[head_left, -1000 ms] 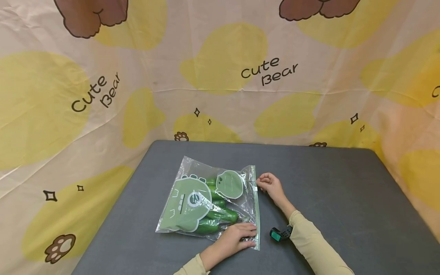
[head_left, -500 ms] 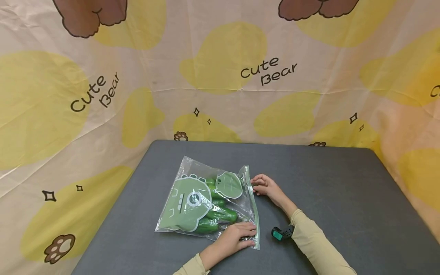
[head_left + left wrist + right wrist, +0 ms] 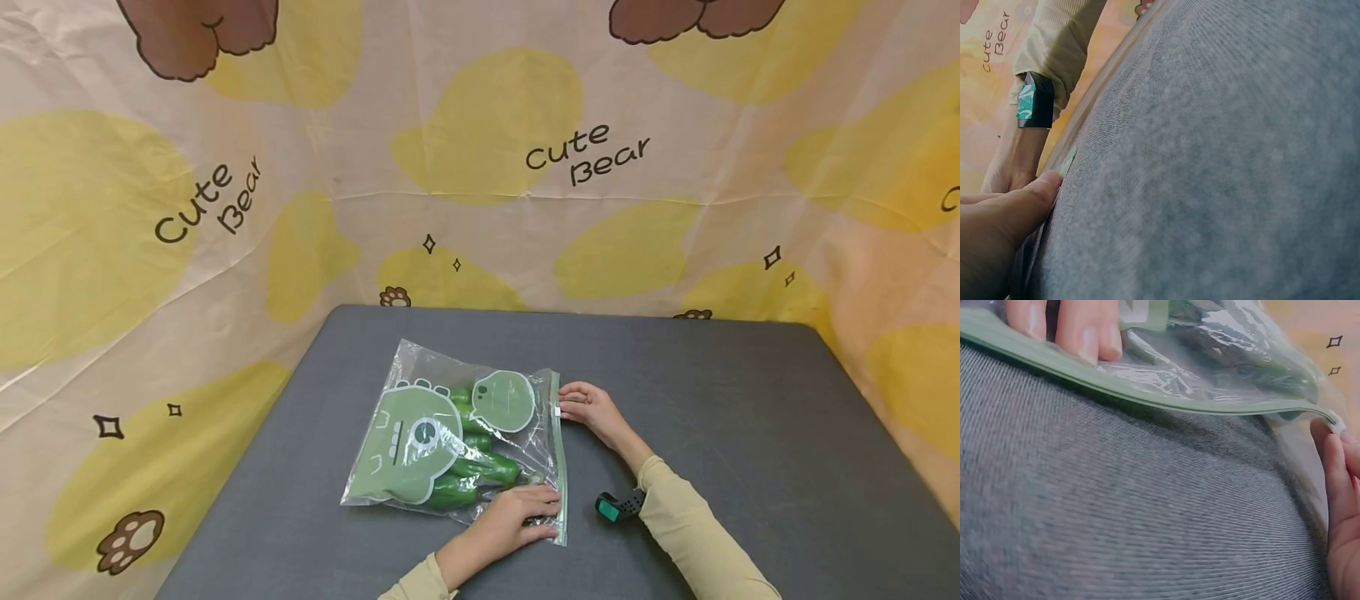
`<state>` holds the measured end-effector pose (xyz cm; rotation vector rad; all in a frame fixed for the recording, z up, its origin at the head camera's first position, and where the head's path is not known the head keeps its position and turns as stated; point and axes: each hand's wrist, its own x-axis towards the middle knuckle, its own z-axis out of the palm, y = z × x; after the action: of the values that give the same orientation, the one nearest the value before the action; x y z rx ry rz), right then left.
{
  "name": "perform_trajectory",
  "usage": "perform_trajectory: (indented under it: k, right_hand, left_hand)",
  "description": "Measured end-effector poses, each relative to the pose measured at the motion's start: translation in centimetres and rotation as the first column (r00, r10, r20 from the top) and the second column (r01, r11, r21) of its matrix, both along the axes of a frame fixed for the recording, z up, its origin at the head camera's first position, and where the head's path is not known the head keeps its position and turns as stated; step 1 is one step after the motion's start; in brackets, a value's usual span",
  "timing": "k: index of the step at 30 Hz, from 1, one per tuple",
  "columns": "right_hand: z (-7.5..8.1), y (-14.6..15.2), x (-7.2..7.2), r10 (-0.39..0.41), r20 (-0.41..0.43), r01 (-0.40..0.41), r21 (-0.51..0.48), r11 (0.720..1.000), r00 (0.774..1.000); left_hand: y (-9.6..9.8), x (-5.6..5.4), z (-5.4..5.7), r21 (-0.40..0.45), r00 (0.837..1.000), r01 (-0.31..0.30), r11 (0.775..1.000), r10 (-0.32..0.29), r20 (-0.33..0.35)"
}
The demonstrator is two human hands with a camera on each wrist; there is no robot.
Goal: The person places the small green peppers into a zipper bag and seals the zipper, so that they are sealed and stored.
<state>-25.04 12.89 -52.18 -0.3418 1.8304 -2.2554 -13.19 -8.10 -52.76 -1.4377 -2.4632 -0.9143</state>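
A clear zip bag [image 3: 542, 433] printed with green cartoon shapes lies on the grey table. Inside are several long, glossy green vegetables [image 3: 480, 468] that look like cucumbers, partly hidden behind the print. My left hand [image 3: 502, 521] rests on the bag's near right corner, its fingers pressing the film beside the green zip strip [image 3: 1147, 403]. At the far part of that strip, my right hand [image 3: 596, 411] pinches the small white slider [image 3: 1337, 422] between thumb and finger. The left thumb [image 3: 1038, 190] lies by the strip's near end in the left wrist view.
The grey table [image 3: 750, 433] reaches back to a cloth backdrop [image 3: 480, 150] with yellow patches and "Cute Bear" lettering. A black device with a green face [image 3: 611, 508] is strapped at the right forearm.
The zip strip's far part bent left with my right hand half a second ago, then came back right and straightened. My left hand has stayed in place.
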Motion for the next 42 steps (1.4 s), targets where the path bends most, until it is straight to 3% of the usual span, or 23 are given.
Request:
perform_trajectory:
  k: [4, 8, 17, 28, 36, 42]
  right_hand:
    - [-0.02, -0.16, 0.15, -0.066, 0.012, 0.066, -0.012, 0.998, 0.998]
    - [0.11, -0.48, 0.24, -0.083, 0.009, 0.083, 0.027, 0.996, 0.996]
    - [0.42, -0.81, 0.37, -0.065, 0.0, 0.065, 0.059, 0.996, 0.998]
    - [0.05, -0.17, 0.2, -0.003, -0.045, 0.004, 0.006, 1.0, 0.999]
    - [0.22, -0.63, -0.21, -0.135, -0.037, 0.133, -0.043, 0.99, 0.99]
    - [-0.01, -0.97, -0.41, -0.136, -0.043, 0.135, -0.024, 0.991, 0.99]
  left_hand:
    - [0.02, 0.01, -0.05, -0.005, 1.0, 0.0, 1.0, 0.0, 0.0]
    - [0.01, 0.01, -0.13, -0.003, 1.0, -0.003, 1.0, 0.003, -0.007]
    - [0.01, 0.04, -0.07, 0.016, 1.0, -0.002, 1.0, 0.002, 0.005]
    - [0.02, 0.05, 0.04, 0.015, 1.0, 0.0, 1.0, 0.0, -0.006]
    - [0.09, -0.04, 0.14, 0.01, 1.0, 0.004, 1.0, -0.004, -0.025]
    - [0.08, -0.06, 0.19, 0.015, 1.0, 0.002, 1.0, -0.001, -0.019]
